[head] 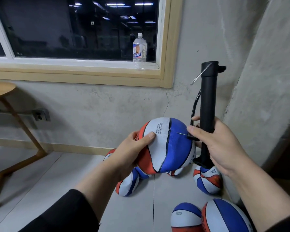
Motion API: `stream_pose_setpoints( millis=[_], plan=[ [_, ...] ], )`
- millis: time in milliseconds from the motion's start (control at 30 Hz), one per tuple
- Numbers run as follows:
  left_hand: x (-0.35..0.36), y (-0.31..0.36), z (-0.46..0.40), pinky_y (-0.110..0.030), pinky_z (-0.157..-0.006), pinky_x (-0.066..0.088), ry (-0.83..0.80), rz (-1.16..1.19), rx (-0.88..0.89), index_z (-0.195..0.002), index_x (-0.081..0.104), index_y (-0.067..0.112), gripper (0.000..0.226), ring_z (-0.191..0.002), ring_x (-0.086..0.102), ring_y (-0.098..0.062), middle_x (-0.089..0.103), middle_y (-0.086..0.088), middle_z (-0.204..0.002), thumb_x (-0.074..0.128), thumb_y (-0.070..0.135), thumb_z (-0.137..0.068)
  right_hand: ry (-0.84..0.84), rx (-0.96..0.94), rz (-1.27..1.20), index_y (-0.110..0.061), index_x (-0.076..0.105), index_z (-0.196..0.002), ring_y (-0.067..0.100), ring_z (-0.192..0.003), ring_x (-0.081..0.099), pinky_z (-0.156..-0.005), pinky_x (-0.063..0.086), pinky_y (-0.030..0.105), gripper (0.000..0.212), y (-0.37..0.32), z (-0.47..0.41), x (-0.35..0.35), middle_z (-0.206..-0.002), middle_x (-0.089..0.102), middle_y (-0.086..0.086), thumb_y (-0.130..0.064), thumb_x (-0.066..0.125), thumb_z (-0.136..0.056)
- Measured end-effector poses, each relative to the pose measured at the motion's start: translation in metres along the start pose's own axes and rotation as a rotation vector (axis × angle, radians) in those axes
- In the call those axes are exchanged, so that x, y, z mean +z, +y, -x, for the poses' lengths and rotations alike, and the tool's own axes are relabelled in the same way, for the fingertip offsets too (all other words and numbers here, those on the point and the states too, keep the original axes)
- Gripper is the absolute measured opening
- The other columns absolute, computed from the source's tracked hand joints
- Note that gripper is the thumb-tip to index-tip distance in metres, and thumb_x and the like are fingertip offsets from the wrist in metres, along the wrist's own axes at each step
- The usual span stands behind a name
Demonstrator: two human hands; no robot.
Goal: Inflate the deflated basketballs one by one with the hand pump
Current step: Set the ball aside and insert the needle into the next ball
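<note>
While the limp basketball (pixel 164 146) sits mid-frame, I read "MOISTEN NEEDLE… MADE IN CHINA" on its white panel. Left hand (pixel 132 148) grips it at 9 o'clock. Right hand (pixel 219 144) at 3 o'clock clenches the upright black pump (pixel 208 101), forefinger steadying the needle (pixel 182 133) on the blue panel. Labelled water bottle (pixel 139 51) at 12, print unreadable.

Both forearms reach forward from black sleeves pushed back above the wrists. The left hand (pixel 124 151) is raised with its back toward the camera, fingers curled around a held object and the thumb laid flat across the top. The right hand (pixel 221 144) is upright, fingers wrapped in a fist-like grip, forefinger and thumb pinching forward.
</note>
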State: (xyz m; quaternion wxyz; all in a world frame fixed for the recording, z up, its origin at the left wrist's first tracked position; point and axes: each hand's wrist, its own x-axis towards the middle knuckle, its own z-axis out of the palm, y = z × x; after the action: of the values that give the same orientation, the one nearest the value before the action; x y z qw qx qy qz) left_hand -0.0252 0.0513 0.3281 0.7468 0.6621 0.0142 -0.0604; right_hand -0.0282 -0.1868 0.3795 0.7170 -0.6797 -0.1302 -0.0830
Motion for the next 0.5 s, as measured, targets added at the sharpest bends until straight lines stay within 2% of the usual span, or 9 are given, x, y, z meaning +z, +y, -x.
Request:
stream_pose_setpoints(
  millis=[67,133,300,433,500],
  plan=[
    [-0.002,-0.001,0.001,-0.049,-0.102,0.057,-0.011,-0.046,0.024,-0.144,0.049,0.025,0.109,-0.116,0.072,-0.019,0.072,0.004,-0.129,0.093,0.059,-0.051,0.007,0.014,0.012,-0.022,0.066,-0.104,0.018,-0.084,0.067,-0.095,0.054,0.059,0.018,0.003,0.001,0.003,-0.085,0.063,0.002,-0.012,0.075,-0.091],
    [-0.004,-0.001,0.003,-0.043,-0.105,0.055,-0.013,-0.127,0.084,-0.147,0.042,0.037,0.111,-0.12,0.068,-0.012,0.066,0.011,-0.135,0.096,0.054,-0.052,0.006,0.029,-0.001,-0.02,0.065,-0.106,0.019,-0.085,0.068,-0.095,0.054,0.06,0.018,0.005,0.001,0.004,-0.085,0.063,0.0,-0.012,0.074,-0.092],
    [-0.002,-0.004,0.004,-0.041,-0.101,0.057,0.064,-0.242,0.221,-0.13,0.059,0.039,0.085,-0.109,0.071,-0.007,0.074,0.016,-0.118,0.092,0.056,-0.054,0.002,0.042,0.02,-0.02,0.065,-0.107,0.016,-0.085,0.069,-0.095,0.056,0.057,0.019,0.006,0.001,0.005,-0.086,0.065,0.0,-0.012,0.074,-0.092],
    [0.005,-0.007,0.005,-0.04,-0.097,0.058,0.149,-0.352,0.298,-0.126,0.061,0.044,0.075,-0.107,0.07,-0.005,0.073,0.019,-0.114,0.094,0.053,-0.059,0.037,0.021,0.037,-0.021,0.064,-0.106,0.014,-0.079,0.069,-0.082,0.059,0.043,0.019,0.003,-0.001,0.006,-0.086,0.063,0.0,-0.014,0.075,-0.092],
    [0.008,-0.007,0.005,-0.038,-0.096,0.058,0.18,-0.36,0.325,-0.125,0.061,0.044,0.07,-0.106,0.069,-0.003,0.073,0.021,-0.113,0.096,0.048,-0.064,0.048,-0.006,0.046,-0.021,0.063,-0.105,0.019,-0.08,0.067,-0.08,0.058,0.045,0.018,0.002,-0.003,0.006,-0.087,0.061,0.005,-0.014,0.075,-0.092]
  ],
)
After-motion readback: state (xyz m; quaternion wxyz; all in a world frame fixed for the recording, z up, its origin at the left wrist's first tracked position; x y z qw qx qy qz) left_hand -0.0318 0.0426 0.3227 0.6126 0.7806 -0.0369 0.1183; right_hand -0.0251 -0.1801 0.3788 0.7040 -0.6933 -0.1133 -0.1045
